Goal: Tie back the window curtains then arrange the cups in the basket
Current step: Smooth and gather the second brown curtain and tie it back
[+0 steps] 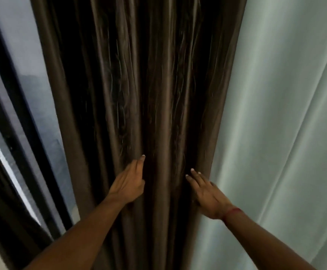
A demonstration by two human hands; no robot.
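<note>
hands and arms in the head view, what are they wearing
Both forearms are bare, no sleeves in view. The right hand has a thin red thread band round its wrist; the left hand wears nothing visible. Fingernails look pale.

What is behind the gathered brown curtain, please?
Beside the brown curtain, window glass and a dark frame show at left, a pale curtain at right. Directly behind it, the folds hide everything.
</note>
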